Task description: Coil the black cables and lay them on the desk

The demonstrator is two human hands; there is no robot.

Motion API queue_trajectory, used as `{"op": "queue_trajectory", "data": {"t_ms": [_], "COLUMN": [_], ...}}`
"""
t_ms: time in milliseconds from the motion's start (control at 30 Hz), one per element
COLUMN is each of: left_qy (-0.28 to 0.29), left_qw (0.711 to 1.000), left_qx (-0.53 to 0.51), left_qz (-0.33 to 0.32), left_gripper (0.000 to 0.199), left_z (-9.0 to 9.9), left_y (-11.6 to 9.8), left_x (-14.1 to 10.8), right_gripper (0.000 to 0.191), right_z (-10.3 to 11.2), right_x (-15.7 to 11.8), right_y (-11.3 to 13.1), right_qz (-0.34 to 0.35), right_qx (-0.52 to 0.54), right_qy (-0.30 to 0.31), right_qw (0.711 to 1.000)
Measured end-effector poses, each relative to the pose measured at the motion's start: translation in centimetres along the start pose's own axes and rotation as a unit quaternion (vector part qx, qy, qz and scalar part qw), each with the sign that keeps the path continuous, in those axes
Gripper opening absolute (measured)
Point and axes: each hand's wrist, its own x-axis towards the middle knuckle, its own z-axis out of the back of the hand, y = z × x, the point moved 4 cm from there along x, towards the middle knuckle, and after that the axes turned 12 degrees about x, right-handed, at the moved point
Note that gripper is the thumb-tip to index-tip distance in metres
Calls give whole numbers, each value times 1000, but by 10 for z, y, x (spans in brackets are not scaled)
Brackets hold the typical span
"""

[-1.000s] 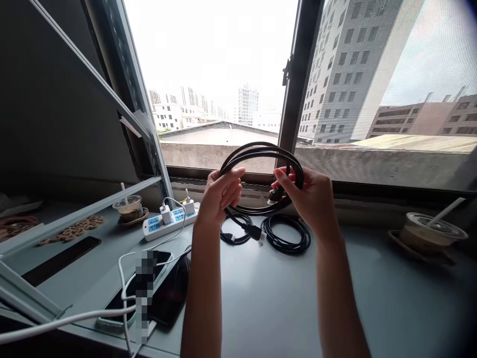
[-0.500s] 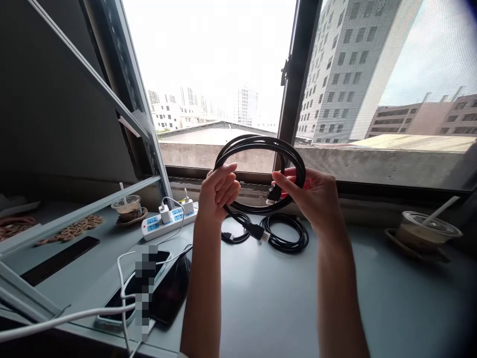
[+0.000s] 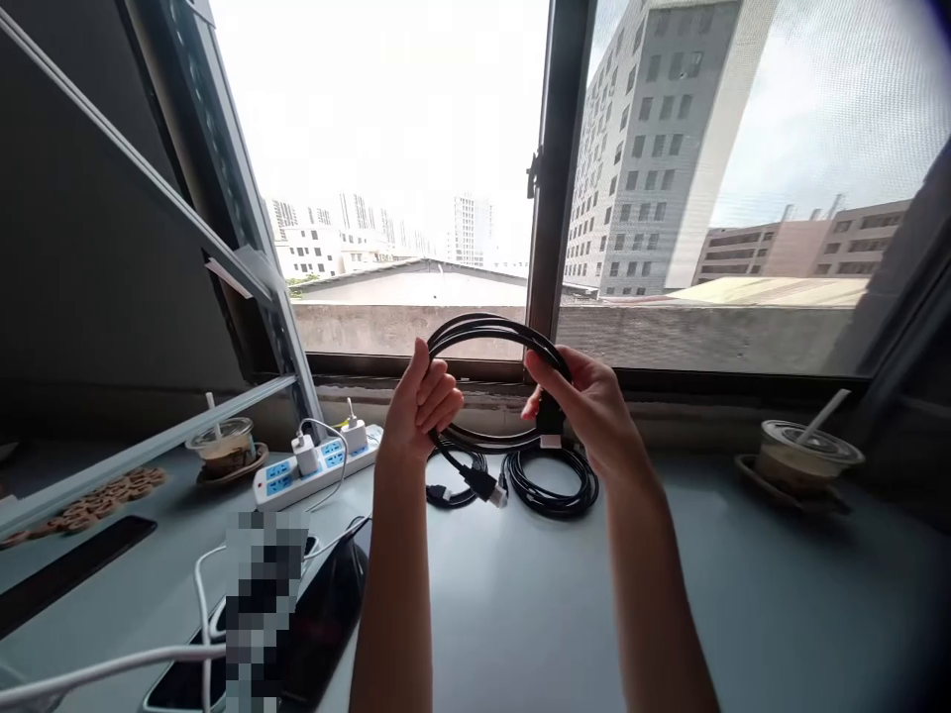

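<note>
A coiled black cable (image 3: 482, 329) is held up in front of the window, over the desk. My left hand (image 3: 423, 401) wraps its fingers round the left side of the loops. My right hand (image 3: 583, 396) pinches the right side between thumb and fingers. One dark connector (image 3: 550, 418) hangs beside my right fingers, its pale end pointing down. The other plug (image 3: 484, 485), with a clear cap, dangles below my left hand. Behind and below lie two more coiled black cables on the desk: a larger coil (image 3: 554, 485) and a smaller coil (image 3: 453, 492).
A white power strip (image 3: 319, 470) with chargers stands at the left. Near it are phones, white cords and a metal shelf frame (image 3: 253, 277). Drink cups with straws sit at the left (image 3: 223, 451) and right (image 3: 806, 458) on coasters.
The view has shifted. Both hands, still on the coil, sit lower and slightly left in the picture. The connector by my right hand now points straight down.
</note>
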Motion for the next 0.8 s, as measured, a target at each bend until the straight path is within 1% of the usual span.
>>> {"op": "queue_trajectory", "data": {"t_ms": [67,100,200,300,367,433,533,600,667,800], "left_qy": [-21,-34,-72,-109,-123,-112,-41,4,16,26], "left_qw": [999,997,993,982,978,980,991,994,995,994], "left_qx": [21,33,86,147,163,155,87,36,12,-4], "left_qz": [44,53,46,41,44,55,91,103,99,105], "left_gripper": [64,63,59,58,57,57,53,49,48,46], "left_z": [-2,-4,-6,-5,-4,-3,-8,-12,-14,-12], "left_y": [0,-1,1,8,11,12,11,8,4,6], "left_x": [0,0,3,6,8,8,5,2,1,2], "right_gripper": [35,36,37,39,40,40,50,50,47,41], "right_z": [2,3,6,10,12,13,14,13,10,8], "right_x": [2,2,0,-1,-1,0,-1,-2,-4,-4], "right_y": [-2,-3,-1,1,-1,-3,-1,3,5,6], "right_qz": [-9,-17,-23,-8,-11,-7,39,77,100,113], "right_qx": [-8,-8,-27,-82,-96,-100,-118,-129,-137,-164], "right_qy": [12,21,34,20,10,-10,-62,-83,-85,-83], "right_qw": [1000,1000,999,996,995,995,990,985,982,977]}}
